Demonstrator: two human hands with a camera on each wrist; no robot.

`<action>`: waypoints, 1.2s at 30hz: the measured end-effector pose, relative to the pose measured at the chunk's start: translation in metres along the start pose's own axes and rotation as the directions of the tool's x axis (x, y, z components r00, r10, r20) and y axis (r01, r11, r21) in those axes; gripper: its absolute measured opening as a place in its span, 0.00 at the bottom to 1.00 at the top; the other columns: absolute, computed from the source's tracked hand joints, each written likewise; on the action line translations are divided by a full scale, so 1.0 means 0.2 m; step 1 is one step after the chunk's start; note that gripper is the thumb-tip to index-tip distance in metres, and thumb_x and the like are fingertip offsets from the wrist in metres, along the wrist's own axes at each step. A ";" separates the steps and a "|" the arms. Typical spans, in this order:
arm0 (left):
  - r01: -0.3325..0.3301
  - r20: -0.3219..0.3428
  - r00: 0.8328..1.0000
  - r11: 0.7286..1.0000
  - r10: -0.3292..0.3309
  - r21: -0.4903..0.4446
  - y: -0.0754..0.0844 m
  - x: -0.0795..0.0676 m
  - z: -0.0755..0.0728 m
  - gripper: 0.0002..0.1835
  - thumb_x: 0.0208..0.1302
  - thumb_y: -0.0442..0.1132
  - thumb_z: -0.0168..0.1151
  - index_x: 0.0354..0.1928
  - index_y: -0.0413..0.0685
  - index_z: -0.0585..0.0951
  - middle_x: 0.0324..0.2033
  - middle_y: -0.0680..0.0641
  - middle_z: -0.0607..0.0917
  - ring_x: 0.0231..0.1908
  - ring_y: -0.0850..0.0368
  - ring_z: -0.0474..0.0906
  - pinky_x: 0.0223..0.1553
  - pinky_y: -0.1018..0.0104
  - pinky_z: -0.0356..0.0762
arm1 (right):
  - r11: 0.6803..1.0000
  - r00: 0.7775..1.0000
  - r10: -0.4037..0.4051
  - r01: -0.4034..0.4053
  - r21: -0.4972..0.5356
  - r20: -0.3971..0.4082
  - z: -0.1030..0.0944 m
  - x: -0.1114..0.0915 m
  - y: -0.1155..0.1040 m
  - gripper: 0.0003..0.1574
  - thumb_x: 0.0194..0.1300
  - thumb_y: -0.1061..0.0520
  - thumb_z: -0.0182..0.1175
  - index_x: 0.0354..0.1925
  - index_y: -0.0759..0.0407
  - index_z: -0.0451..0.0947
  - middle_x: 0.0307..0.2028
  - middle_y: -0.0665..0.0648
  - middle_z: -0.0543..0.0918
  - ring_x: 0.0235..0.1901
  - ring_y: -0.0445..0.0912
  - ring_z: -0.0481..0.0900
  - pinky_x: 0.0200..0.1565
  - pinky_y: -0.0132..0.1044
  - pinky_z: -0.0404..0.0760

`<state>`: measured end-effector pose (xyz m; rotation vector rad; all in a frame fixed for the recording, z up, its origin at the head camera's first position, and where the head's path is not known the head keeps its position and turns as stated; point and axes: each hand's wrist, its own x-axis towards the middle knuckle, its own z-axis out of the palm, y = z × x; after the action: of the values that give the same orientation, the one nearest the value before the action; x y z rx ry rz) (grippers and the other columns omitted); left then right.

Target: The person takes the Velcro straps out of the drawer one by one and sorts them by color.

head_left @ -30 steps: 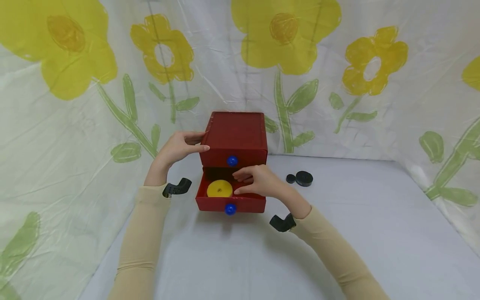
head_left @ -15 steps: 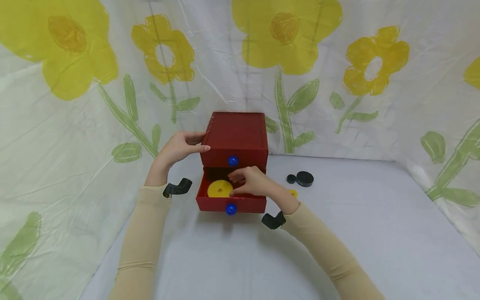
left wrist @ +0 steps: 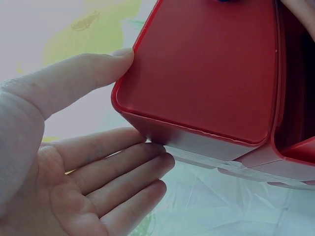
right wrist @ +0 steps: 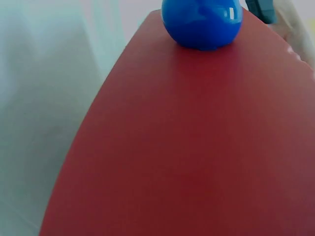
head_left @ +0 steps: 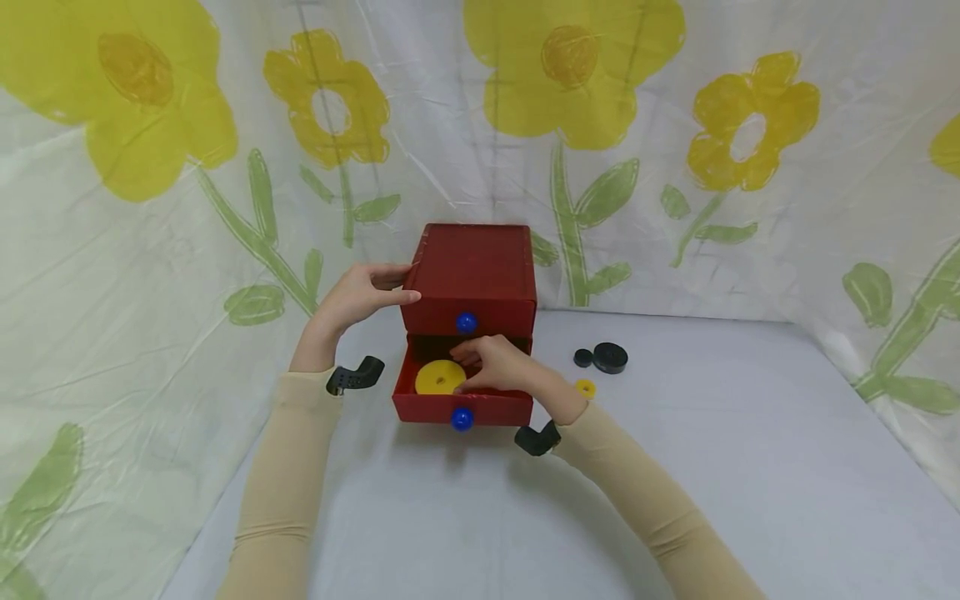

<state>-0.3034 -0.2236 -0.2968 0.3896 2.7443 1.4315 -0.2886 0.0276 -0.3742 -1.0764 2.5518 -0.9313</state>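
White tabletop [head_left: 705, 475]: I'd rim-pinch the likely light, stiff yellow plastic disc [head_left: 435, 377]; left hand [head_left: 354, 297] straight-fingered against red drawer box [head_left: 474, 265], right hand [head_left: 501, 365] hold unclear.

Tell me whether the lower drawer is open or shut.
Open: the lower drawer juts out from the box, with a yellow disc visible inside.

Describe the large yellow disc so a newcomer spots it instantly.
Find the red two-drawer box with round blue knobs. In its open lower drawer, at the left, lies the large flat yellow disc, far bigger than the small yellow ring outside.
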 end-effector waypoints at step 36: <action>0.005 0.002 1.000 1.000 -0.005 -0.011 0.00 0.00 0.00 0.35 0.54 0.55 0.69 0.64 0.53 0.73 0.59 0.46 0.78 0.60 0.50 0.73 0.62 0.42 0.64 | 0.985 0.995 -0.069 0.079 -0.154 0.065 0.05 0.05 -0.01 0.38 0.53 0.55 0.71 0.61 0.60 0.72 0.57 0.57 0.78 0.56 0.48 0.76 0.59 0.39 0.74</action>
<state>-0.3031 -0.2236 -0.2960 0.3833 2.7326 1.4435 -0.2908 0.0139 -0.3810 -1.2304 2.5874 -0.7133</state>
